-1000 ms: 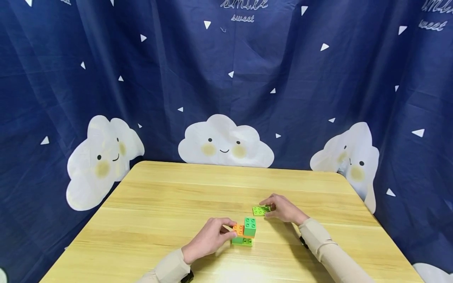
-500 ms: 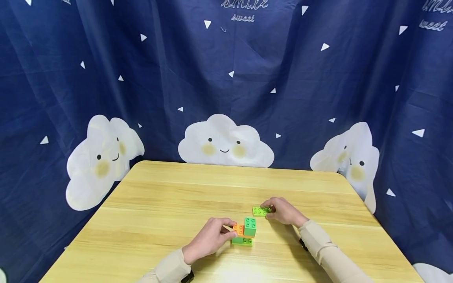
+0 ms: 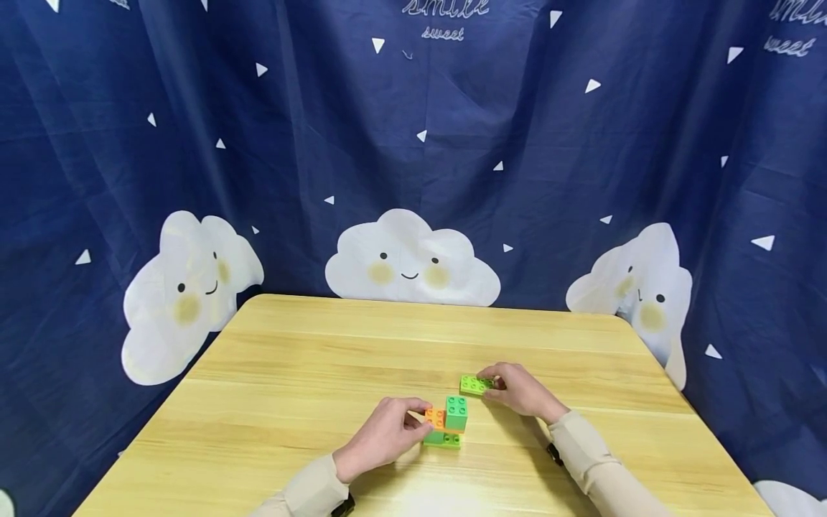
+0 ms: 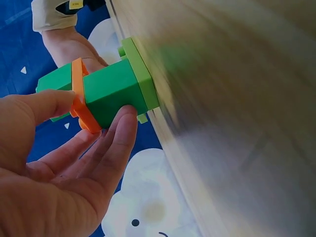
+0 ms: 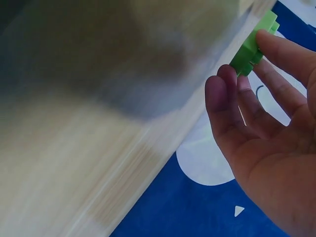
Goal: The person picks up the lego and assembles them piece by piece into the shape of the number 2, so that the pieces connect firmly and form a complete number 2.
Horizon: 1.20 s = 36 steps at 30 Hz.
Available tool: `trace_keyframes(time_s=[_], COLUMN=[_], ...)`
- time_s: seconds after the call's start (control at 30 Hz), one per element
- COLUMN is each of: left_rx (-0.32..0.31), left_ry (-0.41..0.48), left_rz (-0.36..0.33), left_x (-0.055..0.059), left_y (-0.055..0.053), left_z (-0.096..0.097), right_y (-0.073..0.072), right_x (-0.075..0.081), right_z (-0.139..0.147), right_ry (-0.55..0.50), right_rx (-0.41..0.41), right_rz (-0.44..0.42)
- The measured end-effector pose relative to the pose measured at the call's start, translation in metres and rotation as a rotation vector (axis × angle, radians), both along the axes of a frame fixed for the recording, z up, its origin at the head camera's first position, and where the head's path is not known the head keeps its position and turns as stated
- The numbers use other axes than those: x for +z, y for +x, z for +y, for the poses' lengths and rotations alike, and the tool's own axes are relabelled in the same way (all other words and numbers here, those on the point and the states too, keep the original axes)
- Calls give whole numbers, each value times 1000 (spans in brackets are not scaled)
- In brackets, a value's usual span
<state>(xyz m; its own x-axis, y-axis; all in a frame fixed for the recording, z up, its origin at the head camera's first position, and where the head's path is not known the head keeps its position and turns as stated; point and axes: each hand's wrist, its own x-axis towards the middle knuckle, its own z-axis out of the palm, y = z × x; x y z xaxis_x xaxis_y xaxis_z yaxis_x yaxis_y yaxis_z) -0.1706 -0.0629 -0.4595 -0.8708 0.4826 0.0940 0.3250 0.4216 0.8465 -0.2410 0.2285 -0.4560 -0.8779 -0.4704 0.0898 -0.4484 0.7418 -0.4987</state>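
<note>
Dark blue curtain (image 3: 413,93), printed with smiling clouds (image 3: 413,233), is hung behind a wooden table (image 3: 291,359). At nine o'clock of the block stack (image 3: 448,422) the left hand (image 3: 382,434) is placed, and the stack is pinched between its thumb and fingers. At two o'clock of the stack, a flat lime brick (image 3: 472,385) is pinched at its three o'clock end by the right hand (image 3: 522,390); whether it is lifted off the wood cannot be told.

The upper green block (image 3: 456,415) is seated on the three o'clock end of the orange brick (image 3: 436,418), over bare studs of the lime base (image 3: 451,442). If that overhang were pressed hard, the orange brick might be pried loose. The flat brick, being held by one end, could be twisted or dropped.

From the left wrist, a broad face of the lower green block (image 4: 111,91) is shown, a fingertip (image 4: 127,118) laid against it; from the head it is mostly hidden. From the right wrist, the thumb (image 5: 276,47) is seen pressed to the flat brick, but no stack is shown.
</note>
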Motion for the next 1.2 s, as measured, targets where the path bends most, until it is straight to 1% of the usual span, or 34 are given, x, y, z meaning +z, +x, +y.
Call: trace_keyframes(time_s=[0.13, 0.27, 0.33, 0.4, 0.47, 0.57, 0.73, 0.83, 0.97, 1.2], left_rx=[-5, 2, 16, 37, 68, 136, 255, 294, 314, 313], left_ry=[6, 2, -10, -30, -45, -62, -61, -51, -28, 11], left_rz=[7, 17, 39, 80, 122, 182, 232, 261, 297, 337], left_x=[0, 1, 3, 5, 8, 13, 22, 27, 34, 44], left_y=[0, -2, -4, -7, -9, -12, -14, -15, -13, -7], left_z=[0, -3, -5, -8, -10, -13, -18, -20, -21, -20], right_y=[4, 8, 9, 11, 12, 14, 16, 20, 25, 39], right_x=[2, 6, 8, 10, 13, 19, 30, 36, 44, 56], right_z=[1, 1, 1, 1, 1, 1, 0, -1, -6, -13], right_ry=[-19, -47, -60, -76, -97, -120, -126, -132, -144, -179], right_rx=[-7, 6, 8, 10, 15, 19, 18, 23, 31, 35], right_rz=[-1, 12, 21, 28, 33, 43, 76, 111, 141, 137])
